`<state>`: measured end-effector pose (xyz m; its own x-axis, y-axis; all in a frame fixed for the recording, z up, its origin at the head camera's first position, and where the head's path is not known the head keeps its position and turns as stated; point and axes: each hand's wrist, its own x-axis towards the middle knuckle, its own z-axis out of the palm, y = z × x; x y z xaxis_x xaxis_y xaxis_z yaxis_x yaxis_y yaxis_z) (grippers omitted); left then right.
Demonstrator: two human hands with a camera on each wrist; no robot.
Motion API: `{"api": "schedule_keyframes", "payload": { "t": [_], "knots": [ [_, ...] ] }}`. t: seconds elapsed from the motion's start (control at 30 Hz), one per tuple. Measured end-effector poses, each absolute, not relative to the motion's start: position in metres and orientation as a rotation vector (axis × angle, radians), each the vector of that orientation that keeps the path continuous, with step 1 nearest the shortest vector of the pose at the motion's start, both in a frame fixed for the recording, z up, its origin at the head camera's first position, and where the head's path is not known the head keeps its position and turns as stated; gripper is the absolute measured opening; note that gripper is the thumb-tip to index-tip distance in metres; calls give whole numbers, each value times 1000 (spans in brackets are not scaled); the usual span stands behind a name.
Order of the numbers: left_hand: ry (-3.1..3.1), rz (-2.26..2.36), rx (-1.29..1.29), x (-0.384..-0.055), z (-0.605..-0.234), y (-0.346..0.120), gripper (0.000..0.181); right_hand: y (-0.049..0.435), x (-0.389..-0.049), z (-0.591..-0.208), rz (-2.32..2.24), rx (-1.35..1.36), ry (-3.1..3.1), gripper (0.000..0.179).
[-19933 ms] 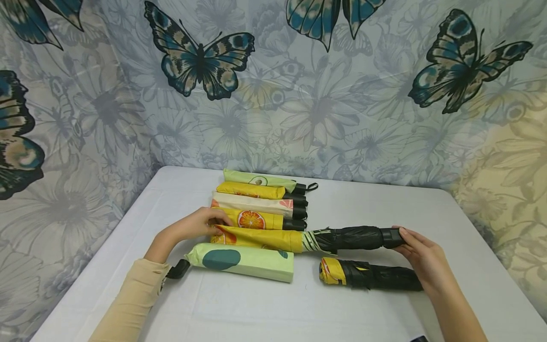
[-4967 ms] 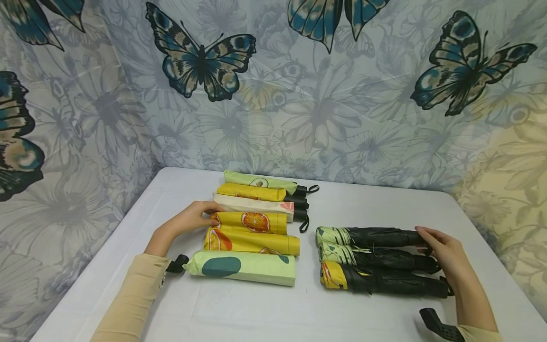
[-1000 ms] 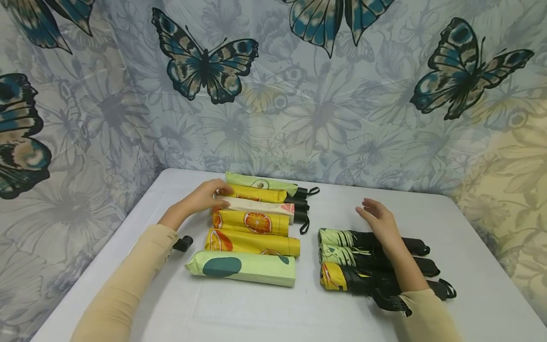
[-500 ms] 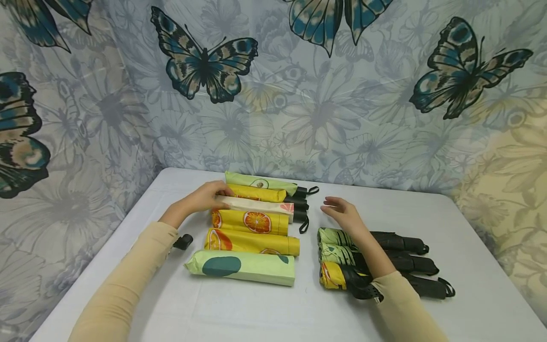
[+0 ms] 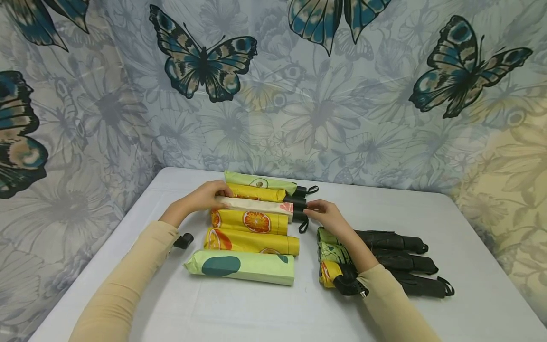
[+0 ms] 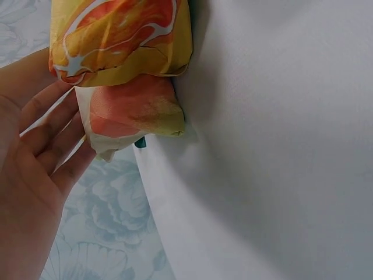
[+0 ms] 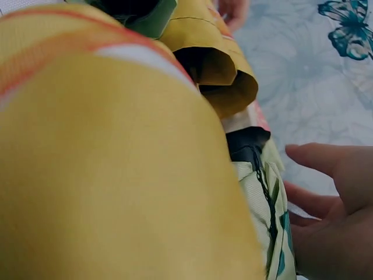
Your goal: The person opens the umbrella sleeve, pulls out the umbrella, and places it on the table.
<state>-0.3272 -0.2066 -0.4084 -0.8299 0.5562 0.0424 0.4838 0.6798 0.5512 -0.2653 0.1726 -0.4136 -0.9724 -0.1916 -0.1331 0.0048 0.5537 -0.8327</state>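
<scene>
A cream folding umbrella (image 5: 256, 204) in its sleeve, with a pink grapefruit print, lies in a row on the white table. My left hand (image 5: 202, 197) grips its left end, thumb on the near side and fingers on the far side; the fingertips are partly hidden behind the sleeve (image 6: 134, 108) in the left wrist view. At the other end my right hand (image 5: 326, 216) reaches the black handle (image 5: 300, 215), its thumb and fingers spread apart. Behind lie a yellow umbrella (image 5: 256, 192) and a green avocado umbrella (image 5: 260, 180), both sleeved, with black handles.
Nearer me lie an orange-print yellow sleeve (image 5: 249, 222), another yellow sleeve (image 5: 252, 241) and a light green sleeve (image 5: 241, 267). Under my right forearm, three bare folded umbrellas (image 5: 410, 263) lie side by side, black with green or yellow ends. A patterned cloth wall (image 5: 273, 133) stands behind the table.
My right hand has moved left from the bare umbrellas to the cream umbrella's handle. Earlier, black umbrellas came out of the two yellow sleeves to the right. My left hand has shifted farther back.
</scene>
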Motion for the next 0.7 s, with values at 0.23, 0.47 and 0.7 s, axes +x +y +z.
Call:
{"api": "schedule_keyframes", "payload": {
  "t": [0.23,0.47,0.7],
  "knots": [
    [2738,887,818,-323,-407,-206,27,169,-267,-417,-1319,-154,2605,46],
    [2721,892,810,-323,-410,-205,26,168,-270,-417,-1249,-247,2628,48],
    [2732,804,910,-323,-412,-205,28,166,-270,-417,-1169,-306,2657,48]
  ]
}}
